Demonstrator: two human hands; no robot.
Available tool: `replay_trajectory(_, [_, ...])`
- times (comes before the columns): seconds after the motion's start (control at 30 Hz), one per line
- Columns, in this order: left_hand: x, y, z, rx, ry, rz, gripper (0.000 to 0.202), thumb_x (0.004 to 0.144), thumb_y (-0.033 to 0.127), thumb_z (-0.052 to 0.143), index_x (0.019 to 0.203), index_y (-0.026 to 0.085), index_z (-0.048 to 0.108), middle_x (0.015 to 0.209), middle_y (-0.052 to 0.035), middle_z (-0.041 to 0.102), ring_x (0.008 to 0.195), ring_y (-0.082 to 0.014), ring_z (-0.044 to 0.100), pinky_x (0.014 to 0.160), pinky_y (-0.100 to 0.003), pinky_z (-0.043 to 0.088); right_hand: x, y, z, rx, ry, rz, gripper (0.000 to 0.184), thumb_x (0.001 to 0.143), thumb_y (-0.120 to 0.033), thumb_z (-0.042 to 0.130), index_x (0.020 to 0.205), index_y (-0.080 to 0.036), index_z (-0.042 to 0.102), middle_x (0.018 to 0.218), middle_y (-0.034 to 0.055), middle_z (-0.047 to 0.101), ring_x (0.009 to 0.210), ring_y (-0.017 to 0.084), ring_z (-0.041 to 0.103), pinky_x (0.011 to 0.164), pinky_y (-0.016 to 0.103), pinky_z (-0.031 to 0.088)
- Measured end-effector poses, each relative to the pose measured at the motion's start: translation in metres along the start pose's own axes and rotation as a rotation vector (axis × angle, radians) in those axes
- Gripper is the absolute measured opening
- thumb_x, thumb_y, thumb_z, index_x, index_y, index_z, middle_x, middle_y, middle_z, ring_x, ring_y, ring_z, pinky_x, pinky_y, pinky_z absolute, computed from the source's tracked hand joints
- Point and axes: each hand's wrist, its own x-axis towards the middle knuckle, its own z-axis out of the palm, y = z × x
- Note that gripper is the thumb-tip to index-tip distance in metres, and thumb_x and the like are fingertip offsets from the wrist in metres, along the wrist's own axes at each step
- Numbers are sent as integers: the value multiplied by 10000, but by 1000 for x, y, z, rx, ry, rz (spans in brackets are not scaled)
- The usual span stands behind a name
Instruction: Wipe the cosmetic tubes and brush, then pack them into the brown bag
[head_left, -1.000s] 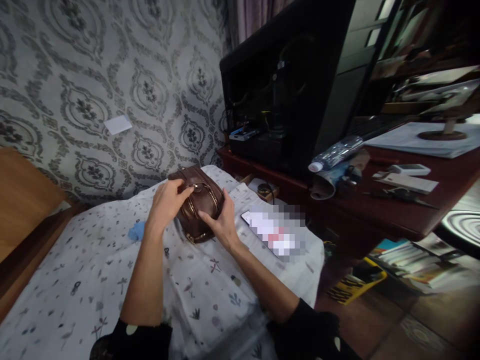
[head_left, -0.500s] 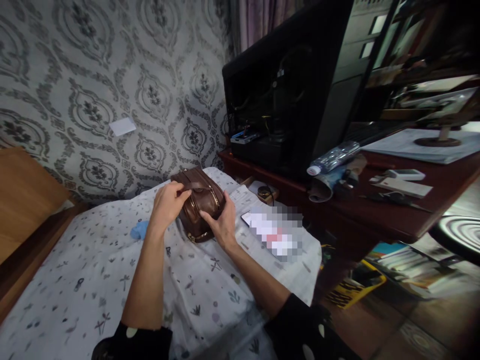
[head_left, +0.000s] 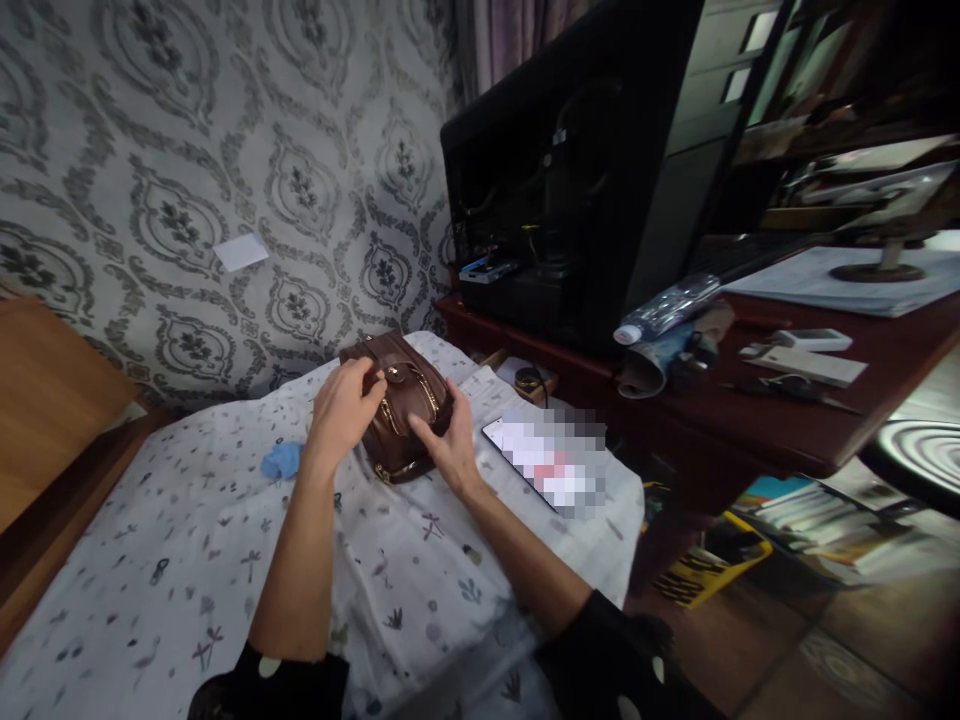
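Observation:
A brown leather bag [head_left: 409, 400] with gold zippers lies on the patterned white sheet [head_left: 225, 560]. My left hand [head_left: 343, 408] is at its left side, with thumb and fingers pinched on what looks like the end of a short strap; the fingers partly hide it. Beside the fingertips shows a round metal snap [head_left: 394, 373]. My right hand [head_left: 454, 440] grips the bag's near right side, thumb on the front and fingers round the edge. Left of my left wrist lies a crumpled light-blue item [head_left: 281, 460].
A phone [head_left: 525, 465] with a blurred-out screen lies right of the bag. Beyond the sheet stands a dark red desk [head_left: 795, 420] with a large black computer case [head_left: 555, 200], a plastic bottle [head_left: 667, 308] and papers [head_left: 855, 280]. A yellow crate [head_left: 712, 575] is on the floor.
My left hand has drawn the strap back leftward, and the round snap now shows. My right hand keeps its hold, its thumb shifted slightly.

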Motion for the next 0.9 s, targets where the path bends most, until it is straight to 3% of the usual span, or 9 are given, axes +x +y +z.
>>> replay_trajectory(0.1, [1, 13, 8, 52, 49, 43, 282, 864, 194, 586, 1139, 208, 646, 1022, -72, 675, 958, -253, 589, 836, -353, 461, 2, 1, -4, 116, -1, 26, 641, 914, -563, 542, 1412, -168, 462, 1420, 154, 541, 1319, 274, 505, 1147, 487, 381])
replay_trajectory(0.17, [4, 20, 14, 68, 54, 78, 323, 872, 209, 616, 1191, 221, 661, 1096, -83, 684, 1050, -276, 585, 907, -377, 465, 3, 3, -4, 142, 11, 16, 610, 913, -531, 555, 1400, -172, 472, 1412, 148, 544, 1316, 268, 504, 1156, 483, 370])
replay_trajectory(0.3, [13, 29, 26, 72, 46, 113, 166, 900, 287, 632, 1006, 221, 741, 1074, -74, 712, 1051, -270, 601, 940, -375, 461, 3, 8, 1, 136, 46, -6, 617, 893, -517, 593, 1398, -183, 475, 1396, 141, 554, 1305, 271, 508, 1153, 492, 372])
replay_trajectory(0.37, [16, 31, 31, 86, 62, 94, 185, 925, 312, 597, 918, 200, 743, 1021, -84, 726, 1021, -263, 612, 924, -367, 459, 3, 10, 3, 128, 54, -5, 621, 888, -519, 598, 1391, -176, 480, 1384, 146, 560, 1291, 273, 518, 1147, 490, 379])
replay_trajectory(0.53, [19, 34, 37, 25, 115, -44, 224, 925, 327, 586, 871, 164, 729, 886, -89, 733, 842, -223, 632, 769, -310, 443, 4, 11, 5, 96, 71, -10, 605, 895, -506, 585, 1387, -169, 485, 1369, 148, 573, 1290, 271, 523, 1134, 470, 395])
replay_trajectory(0.63, [17, 35, 37, -54, 94, -65, 237, 908, 322, 596, 768, 160, 698, 757, -56, 699, 693, -181, 585, 654, -280, 390, 5, 11, 6, 84, 75, -9, 594, 897, -499, 587, 1384, -173, 487, 1367, 144, 578, 1284, 268, 528, 1135, 471, 394])
replay_trajectory(0.73, [15, 35, 36, -154, 41, 9, 281, 887, 310, 598, 649, 164, 627, 643, -13, 634, 597, -141, 515, 594, -262, 341, 6, 12, 6, 71, 66, -3, 590, 903, -501, 579, 1386, -176, 484, 1381, 143, 569, 1293, 267, 520, 1140, 473, 389])
replay_trajectory(0.9, [14, 31, 32, -287, -56, 55, 304, 872, 336, 571, 620, 166, 585, 608, 6, 592, 594, -131, 504, 579, -248, 343, 6, 12, 5, 60, 64, -4, 617, 904, -513, 563, 1406, -168, 465, 1396, 155, 552, 1308, 278, 509, 1141, 484, 384])
